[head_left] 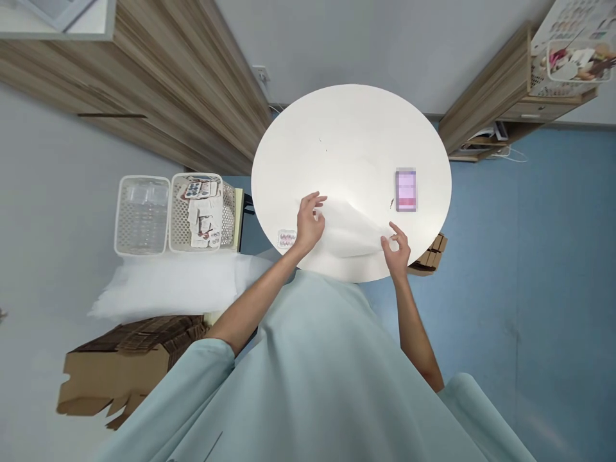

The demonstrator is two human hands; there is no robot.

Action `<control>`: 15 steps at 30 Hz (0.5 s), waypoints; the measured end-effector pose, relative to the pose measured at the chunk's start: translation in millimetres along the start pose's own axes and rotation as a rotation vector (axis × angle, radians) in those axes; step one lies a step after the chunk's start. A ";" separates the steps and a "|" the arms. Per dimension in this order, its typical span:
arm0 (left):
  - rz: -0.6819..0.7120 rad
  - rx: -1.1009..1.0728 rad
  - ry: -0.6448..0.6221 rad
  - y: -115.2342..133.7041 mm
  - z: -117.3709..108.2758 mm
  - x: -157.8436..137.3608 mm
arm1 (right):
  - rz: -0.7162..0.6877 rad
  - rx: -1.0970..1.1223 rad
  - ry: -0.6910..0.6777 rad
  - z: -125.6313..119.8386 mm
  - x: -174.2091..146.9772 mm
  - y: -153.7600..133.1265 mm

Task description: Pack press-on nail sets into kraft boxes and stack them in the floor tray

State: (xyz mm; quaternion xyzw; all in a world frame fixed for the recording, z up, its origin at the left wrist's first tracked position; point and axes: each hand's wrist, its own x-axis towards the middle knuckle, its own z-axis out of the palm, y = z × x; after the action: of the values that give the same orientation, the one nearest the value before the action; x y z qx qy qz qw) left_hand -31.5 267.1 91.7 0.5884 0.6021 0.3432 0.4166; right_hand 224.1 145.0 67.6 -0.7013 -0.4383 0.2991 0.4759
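A thin, soft white sheet (351, 231) lies over the near part of the round white table (356, 109), and its edges are faint against the white top. At its left edge my left hand (310, 221) pinches it between thumb and finger, the other fingers raised. The right corner is pinched in my right hand (397, 249) in the same way. Just left of my left wrist sits a small clear pack (287, 239) with rows of small pinkish pieces. Beyond my right hand lies a phone-like device (406, 190) with a blurred pink screen.
Left of the table stand two white baskets, one with clear plastic trays (147, 215), one with cards and packets (205, 212). Below them are a stack of white sheets (168, 285) and flattened cardboard boxes (120, 372). More cardboard (429, 256) is low at right. Wooden cabinets (192, 70) flank the table.
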 end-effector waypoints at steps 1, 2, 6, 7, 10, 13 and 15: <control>0.052 0.024 0.007 3.3 -4.3 4.4 | 0.009 -0.006 -0.028 2.2 -3.9 1.8; 0.090 0.042 0.014 6.0 -8.1 8.2 | 0.038 -0.003 -0.062 5.2 -7.4 3.2; 0.121 0.068 0.024 6.7 -18.4 21.6 | 0.200 0.058 -0.174 23.5 -16.9 5.8; 0.111 0.060 0.030 3.7 -19.8 24.9 | 0.227 0.069 -0.190 29.2 -18.2 5.8; 0.057 0.018 0.098 -11.1 -22.3 33.8 | 0.295 0.101 -0.211 46.9 -19.4 4.5; -0.092 -0.041 0.177 -29.4 -22.6 34.9 | 0.377 0.153 -0.197 64.1 -15.8 3.2; -0.260 -0.111 0.173 -41.2 -20.8 26.5 | 0.433 0.175 -0.167 75.3 -10.2 3.3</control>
State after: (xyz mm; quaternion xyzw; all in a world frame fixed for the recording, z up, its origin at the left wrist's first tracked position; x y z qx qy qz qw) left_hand -66.7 292.1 60.6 0.4500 0.6868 0.3685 0.4360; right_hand 157.8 165.8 36.8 -0.7078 -0.2879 0.4879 0.4220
